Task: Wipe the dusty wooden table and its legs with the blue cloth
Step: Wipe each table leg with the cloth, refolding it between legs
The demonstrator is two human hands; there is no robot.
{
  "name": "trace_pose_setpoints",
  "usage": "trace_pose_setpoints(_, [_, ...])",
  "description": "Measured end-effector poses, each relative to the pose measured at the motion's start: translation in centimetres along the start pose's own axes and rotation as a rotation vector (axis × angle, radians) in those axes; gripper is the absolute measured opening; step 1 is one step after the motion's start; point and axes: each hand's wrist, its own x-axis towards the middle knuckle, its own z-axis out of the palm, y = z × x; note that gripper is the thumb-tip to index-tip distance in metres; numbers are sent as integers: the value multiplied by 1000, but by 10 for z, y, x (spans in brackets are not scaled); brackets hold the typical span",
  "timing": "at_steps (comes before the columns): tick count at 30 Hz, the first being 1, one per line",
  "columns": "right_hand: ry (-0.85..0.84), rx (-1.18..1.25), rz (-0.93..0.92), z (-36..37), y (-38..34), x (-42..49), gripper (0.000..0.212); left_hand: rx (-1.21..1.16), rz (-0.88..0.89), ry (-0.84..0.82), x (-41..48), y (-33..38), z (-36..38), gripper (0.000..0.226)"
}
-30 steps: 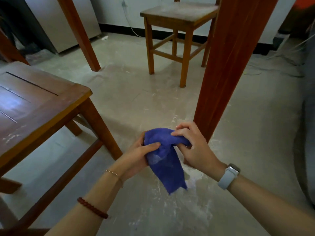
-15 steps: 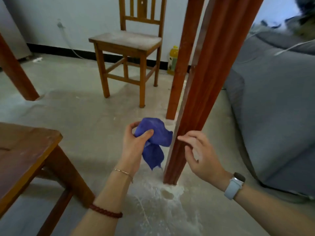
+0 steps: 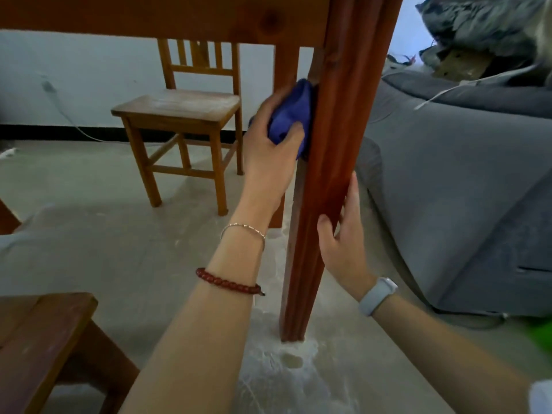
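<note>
A: Dusty floor (image 3: 125,252), one chair (image 3: 182,115) at 11 o'clock, two bench legs visible.
B: Left hand (image 3: 271,150), grip closed on one blue cloth (image 3: 294,112), against near leg (image 3: 334,162). Right hand (image 3: 343,234) open, flat on leg.

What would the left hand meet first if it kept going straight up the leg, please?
Probably the table apron above: the left hand presses the blue cloth to the table leg just beneath it.
</note>
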Motion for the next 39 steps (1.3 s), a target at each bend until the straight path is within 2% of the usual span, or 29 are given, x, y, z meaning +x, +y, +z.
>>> trace_pose_setpoints(3, [-22,9,-32,-2,6,-7,72,121,37,-72,-7,-23,1,42])
trace_pose_setpoints(6, [-25,26,-56,0,10,-10,72,272,-4,-140,-53,-70,-9,41])
trace_pose_setpoints(9, [-64,56,-21,0,11,-13,70,288,-124,-228,-93,-104,-22,44])
trace_pose_setpoints(12, [-137,84,-6,-7,20,-20,66,276,-190,-188,-85,-90,-22,41])
trace_pose_setpoints(15, [-169,66,-12,-15,27,-23,62,208,-80,-47,-51,-55,-11,39])
trace_pose_setpoints(18, [-188,93,17,-17,32,-26,59,159,47,-87,-40,-51,-2,43])
trace_pose_setpoints(20, [-205,92,16,-17,38,-32,59,196,53,-115,-55,-76,0,48])
trace_pose_setpoints(24, [-267,88,86,-14,54,-50,62,317,-160,-161,-114,-158,-5,54])
trace_pose_setpoints(28, [-302,55,212,-8,73,-65,68,368,-420,-331,-155,-218,-22,53])
trace_pose_setpoints(29, [-309,43,250,-6,76,-66,69,374,-469,-340,-159,-224,-28,50])
trace_pose_setpoints(31, [-320,28,306,-4,81,-68,70,362,-518,-254,-159,-228,-42,46])
trace_pose_setpoints(33, [-329,22,339,-1,85,-71,69,320,-458,-125,-148,-219,-53,48])
trace_pose_setpoints(36, [-339,28,368,2,85,-74,68,261,-282,-39,-128,-192,-51,47])
trace_pose_setpoints(39, [-323,30,342,3,84,-75,71,247,-117,-126,-126,-174,-26,49])
